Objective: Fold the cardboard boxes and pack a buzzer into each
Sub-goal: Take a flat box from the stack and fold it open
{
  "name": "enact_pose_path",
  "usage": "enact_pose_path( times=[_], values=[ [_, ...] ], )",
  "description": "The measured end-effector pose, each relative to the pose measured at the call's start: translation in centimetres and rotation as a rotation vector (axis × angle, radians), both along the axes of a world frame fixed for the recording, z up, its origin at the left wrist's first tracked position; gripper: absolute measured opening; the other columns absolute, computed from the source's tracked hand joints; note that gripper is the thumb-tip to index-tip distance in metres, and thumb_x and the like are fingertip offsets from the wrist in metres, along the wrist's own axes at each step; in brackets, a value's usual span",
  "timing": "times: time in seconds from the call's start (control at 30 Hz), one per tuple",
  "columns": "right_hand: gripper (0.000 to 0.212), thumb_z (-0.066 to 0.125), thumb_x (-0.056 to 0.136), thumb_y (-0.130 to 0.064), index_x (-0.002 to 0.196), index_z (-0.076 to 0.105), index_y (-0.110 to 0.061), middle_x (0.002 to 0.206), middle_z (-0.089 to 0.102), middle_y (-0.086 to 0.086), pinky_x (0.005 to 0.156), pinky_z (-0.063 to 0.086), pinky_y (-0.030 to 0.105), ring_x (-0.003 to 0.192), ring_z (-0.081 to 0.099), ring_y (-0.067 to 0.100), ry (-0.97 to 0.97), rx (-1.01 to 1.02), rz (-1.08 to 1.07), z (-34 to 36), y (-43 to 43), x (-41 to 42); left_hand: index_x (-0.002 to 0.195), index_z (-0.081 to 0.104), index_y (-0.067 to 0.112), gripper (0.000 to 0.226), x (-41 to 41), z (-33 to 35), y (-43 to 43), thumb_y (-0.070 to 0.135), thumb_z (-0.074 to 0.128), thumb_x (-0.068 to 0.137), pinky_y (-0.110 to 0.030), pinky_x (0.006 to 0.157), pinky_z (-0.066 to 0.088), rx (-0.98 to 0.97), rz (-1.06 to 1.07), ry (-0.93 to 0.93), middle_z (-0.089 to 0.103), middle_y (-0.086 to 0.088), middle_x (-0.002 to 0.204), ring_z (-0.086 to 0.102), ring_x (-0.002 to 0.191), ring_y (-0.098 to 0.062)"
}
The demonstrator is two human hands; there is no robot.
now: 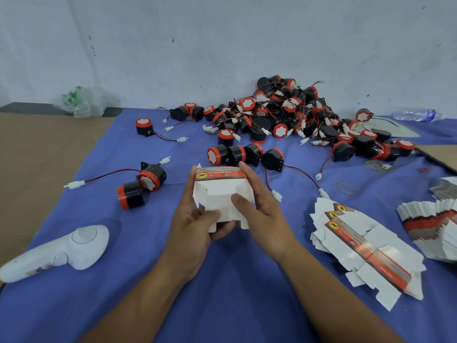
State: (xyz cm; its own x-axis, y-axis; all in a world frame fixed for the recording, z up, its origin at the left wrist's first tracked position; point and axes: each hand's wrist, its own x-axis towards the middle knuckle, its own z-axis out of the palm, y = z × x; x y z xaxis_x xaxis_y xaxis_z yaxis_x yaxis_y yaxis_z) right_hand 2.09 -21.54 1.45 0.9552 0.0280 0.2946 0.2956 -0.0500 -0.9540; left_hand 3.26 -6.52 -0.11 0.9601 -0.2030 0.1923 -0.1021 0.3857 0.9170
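Observation:
A flat white cardboard box blank (221,191) with a red printed strip is held up over the blue cloth between both hands. My left hand (195,224) grips its left edge and lower flaps, thumb on the near face. My right hand (259,211) holds the right edge, thumb pressed on the white face. Black buzzers with orange rims lie in a big pile (296,117) at the back. Two loose buzzers (141,186) lie left of the box, and a row of several more (242,154) just behind it.
A fanned stack of flat box blanks (358,246) lies at the right, with another stack (435,219) further right. A white handheld controller (64,248) rests at the left. A plastic bottle (415,114), rubber bands (346,188) and a crumpled bag (81,101) lie around the cloth's edges.

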Motion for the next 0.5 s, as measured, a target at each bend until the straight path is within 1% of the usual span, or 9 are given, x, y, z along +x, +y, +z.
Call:
enact_pose_path(
  times=[0.1, 0.17, 0.2, 0.27, 0.3, 0.37, 0.43, 0.47, 0.5],
  values=[
    [0.041, 0.050, 0.104, -0.025, 0.137, 0.045, -0.049, 0.153, 0.042, -0.010, 0.114, 0.041, 0.041, 0.141, 0.041, 0.011, 0.016, -0.073, 0.004, -0.1, 0.2, -0.1, 0.145, 0.030, 0.051, 0.086, 0.5, -0.3, 0.2, -0.009, 0.047, 0.087, -0.038, 0.071, 0.060, 0.098, 0.019, -0.059, 0.067, 0.008, 0.123, 0.069, 0.106, -0.022],
    [0.032, 0.042, 0.102, -0.033, 0.125, 0.051, -0.053, 0.144, 0.048, -0.015, 0.114, 0.039, 0.044, 0.137, 0.043, 0.011, -0.020, -0.152, -0.034, 0.0, 0.3, -0.2, 0.146, 0.023, 0.055, 0.085, 0.5, -0.5, 0.3, 0.005, 0.053, 0.084, -0.040, 0.073, 0.061, 0.361, 0.161, -0.196, 0.061, 0.028, 0.121, 0.067, 0.105, -0.010],
    [0.030, 0.038, 0.102, -0.033, 0.120, 0.053, -0.052, 0.137, 0.051, -0.018, 0.111, 0.040, 0.042, 0.132, 0.046, 0.010, -0.051, -0.181, -0.053, 0.1, 0.4, -0.4, 0.148, 0.020, 0.052, 0.083, 0.4, -0.6, 0.4, 0.016, 0.056, 0.083, -0.038, 0.079, 0.059, 0.506, 0.249, -0.265, 0.054, 0.034, 0.123, 0.062, 0.110, -0.005],
    [0.030, 0.034, 0.104, -0.031, 0.117, 0.054, -0.048, 0.130, 0.052, -0.022, 0.113, 0.036, 0.040, 0.131, 0.044, 0.007, -0.124, -0.223, -0.084, 0.3, 0.5, -0.4, 0.149, 0.024, 0.042, 0.074, 0.5, -0.8, 0.6, 0.035, 0.057, 0.083, -0.023, 0.100, 0.043, 0.648, 0.383, -0.361, 0.039, 0.027, 0.130, 0.043, 0.127, -0.005],
    [0.029, 0.033, 0.104, -0.030, 0.119, 0.052, -0.047, 0.132, 0.049, -0.024, 0.119, 0.027, 0.040, 0.137, 0.037, 0.003, -0.160, -0.276, -0.110, 0.3, 0.6, -0.4, 0.149, 0.028, 0.036, 0.070, 0.6, -0.9, 0.8, 0.040, 0.055, 0.085, -0.013, 0.102, 0.034, 0.653, 0.412, -0.379, 0.037, 0.022, 0.134, 0.038, 0.131, -0.004],
    [0.030, 0.032, 0.104, -0.032, 0.126, 0.046, -0.046, 0.145, 0.042, -0.019, 0.124, 0.013, 0.040, 0.147, 0.021, 0.000, -0.162, -0.358, -0.130, 0.2, 0.5, -0.3, 0.150, 0.033, 0.030, 0.064, 0.8, -0.6, 0.9, 0.037, 0.052, 0.090, -0.006, 0.099, 0.034, 0.604, 0.406, -0.349, 0.041, 0.020, 0.140, 0.040, 0.130, 0.006],
    [0.036, 0.033, 0.102, -0.043, 0.136, 0.044, -0.048, 0.157, 0.032, -0.014, 0.123, 0.021, 0.042, 0.149, 0.020, 0.005, -0.034, -0.276, -0.018, 0.5, 0.5, -0.6, 0.151, 0.031, 0.033, 0.064, 0.6, -0.4, 0.9, 0.025, 0.048, 0.090, -0.006, 0.091, 0.041, 0.528, 0.367, -0.293, 0.044, 0.019, 0.143, 0.046, 0.123, 0.011],
    [0.041, 0.034, 0.102, -0.047, 0.142, 0.040, -0.048, 0.160, 0.028, -0.013, 0.121, 0.026, 0.039, 0.149, 0.023, 0.006, 0.018, -0.220, 0.036, 0.7, 0.4, -1.0, 0.151, 0.031, 0.035, 0.067, 0.3, -0.4, 0.8, 0.020, 0.046, 0.087, -0.010, 0.091, 0.044, 0.502, 0.349, -0.273, 0.045, 0.018, 0.144, 0.049, 0.122, 0.008],
    [0.046, 0.034, 0.103, -0.046, 0.148, 0.034, -0.044, 0.162, 0.026, -0.011, 0.118, 0.031, 0.030, 0.147, 0.026, 0.005, 0.060, -0.177, 0.065, 1.3, 0.7, -0.5, 0.151, 0.031, 0.035, 0.072, 0.2, -0.3, 0.7, 0.016, 0.044, 0.083, -0.016, 0.092, 0.047, 0.474, 0.329, -0.253, 0.046, 0.016, 0.145, 0.051, 0.122, 0.003]
  ],
)
